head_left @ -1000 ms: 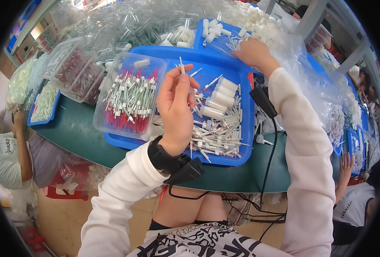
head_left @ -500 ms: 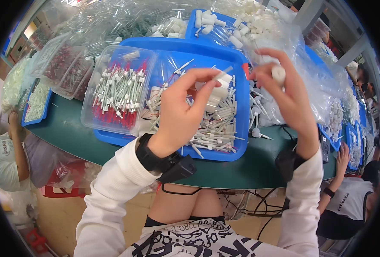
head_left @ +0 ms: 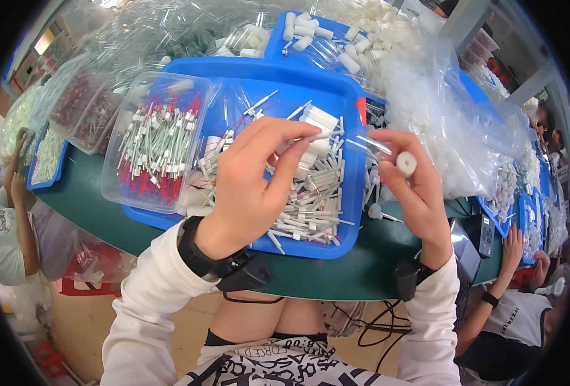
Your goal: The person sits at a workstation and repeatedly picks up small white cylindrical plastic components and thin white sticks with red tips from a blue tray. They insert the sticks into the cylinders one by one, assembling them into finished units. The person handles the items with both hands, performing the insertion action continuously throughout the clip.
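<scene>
My left hand (head_left: pixel 249 190) is raised over the big blue tray (head_left: pixel 336 96), its thumb and fingers pinched on a thin clear tube that runs right toward my other hand. My right hand (head_left: pixel 413 186) holds a small white round cap (head_left: pixel 406 163) between thumb and fingers, right at the tube's end (head_left: pixel 370 144). Under both hands the tray holds a pile of white sticks and tubes (head_left: pixel 311 206). A clear plastic box (head_left: pixel 159 145) of white pieces with red tips stands in the tray's left part.
A second blue tray (head_left: pixel 278 35) with white cylinders lies behind. Clear bags of white parts (head_left: pixel 426 96) pile up at the right. More boxes (head_left: pixel 73 109) sit at the left on the green table (head_left: pixel 356 270). Other people sit at the left (head_left: pixel 8 225) and lower right (head_left: pixel 510 315).
My right hand came back from the far tray with a white cap and now sits close to my left hand. Both hands drew nearer to me and together.
</scene>
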### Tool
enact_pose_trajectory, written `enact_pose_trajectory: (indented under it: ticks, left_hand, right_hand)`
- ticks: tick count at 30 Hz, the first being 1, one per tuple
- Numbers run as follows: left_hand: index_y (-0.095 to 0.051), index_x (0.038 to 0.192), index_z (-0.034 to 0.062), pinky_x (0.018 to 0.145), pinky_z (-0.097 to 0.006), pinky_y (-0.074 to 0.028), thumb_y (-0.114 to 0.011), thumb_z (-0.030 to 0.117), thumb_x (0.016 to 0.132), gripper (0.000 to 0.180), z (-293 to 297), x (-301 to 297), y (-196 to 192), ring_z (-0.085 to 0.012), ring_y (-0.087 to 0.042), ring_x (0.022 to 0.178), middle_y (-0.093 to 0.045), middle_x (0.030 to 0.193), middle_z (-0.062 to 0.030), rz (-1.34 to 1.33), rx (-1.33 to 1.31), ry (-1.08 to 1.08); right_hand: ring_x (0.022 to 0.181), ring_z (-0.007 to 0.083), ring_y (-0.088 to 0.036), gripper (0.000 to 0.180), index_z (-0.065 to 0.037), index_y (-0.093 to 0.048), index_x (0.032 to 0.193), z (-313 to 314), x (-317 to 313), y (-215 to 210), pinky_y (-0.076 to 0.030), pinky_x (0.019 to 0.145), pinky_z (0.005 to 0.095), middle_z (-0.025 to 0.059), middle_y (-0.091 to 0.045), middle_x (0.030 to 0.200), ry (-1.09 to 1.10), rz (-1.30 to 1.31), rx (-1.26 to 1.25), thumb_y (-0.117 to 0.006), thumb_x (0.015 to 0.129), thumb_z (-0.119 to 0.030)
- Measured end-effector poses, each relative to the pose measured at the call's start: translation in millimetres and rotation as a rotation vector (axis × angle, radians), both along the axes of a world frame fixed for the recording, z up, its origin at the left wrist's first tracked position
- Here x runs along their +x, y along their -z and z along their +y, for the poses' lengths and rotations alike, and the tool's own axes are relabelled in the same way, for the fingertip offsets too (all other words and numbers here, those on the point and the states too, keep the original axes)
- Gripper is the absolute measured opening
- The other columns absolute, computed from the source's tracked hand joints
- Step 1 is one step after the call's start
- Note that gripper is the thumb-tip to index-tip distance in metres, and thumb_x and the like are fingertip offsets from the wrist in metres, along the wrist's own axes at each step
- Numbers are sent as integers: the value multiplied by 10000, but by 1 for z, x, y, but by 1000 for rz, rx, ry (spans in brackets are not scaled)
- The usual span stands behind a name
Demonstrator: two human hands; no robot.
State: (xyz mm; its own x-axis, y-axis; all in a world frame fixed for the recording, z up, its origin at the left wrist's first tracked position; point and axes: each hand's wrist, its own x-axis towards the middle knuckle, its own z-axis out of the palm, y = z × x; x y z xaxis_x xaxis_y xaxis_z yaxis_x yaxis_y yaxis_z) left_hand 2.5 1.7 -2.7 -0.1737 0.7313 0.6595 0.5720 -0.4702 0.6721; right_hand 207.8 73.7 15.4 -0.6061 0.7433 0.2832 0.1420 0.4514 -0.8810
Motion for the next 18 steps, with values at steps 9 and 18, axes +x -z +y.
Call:
enact_pose_trajectory:
  ticks: [9, 18]
  left_hand:
    - [-632, 926, 34, 629, -247, -418, -552, -29, 798, 164, 3, 3, 4, -143, -554, 730, -611, 872, -68, -11, -69, 119]
    - [-642, 897, 24, 655, -272, -462, -564, -57, 765, 173, 5, 2, 5, -199, -594, 760, -611, 844, -96, 156, -11, 170]
  right_hand:
    - [630, 325, -570, 328, -16, -455, 1066, -6, 4, -7, -440, 579, 348, 141, -560, 735, -1, -246, 157, -593, 800, -151]
    - [734, 192, -567, 256, -4, -507, 963, -6, -8, 14, -444, 672, 268, 103, -589, 837, -11, 75, 287, -663, 764, -48]
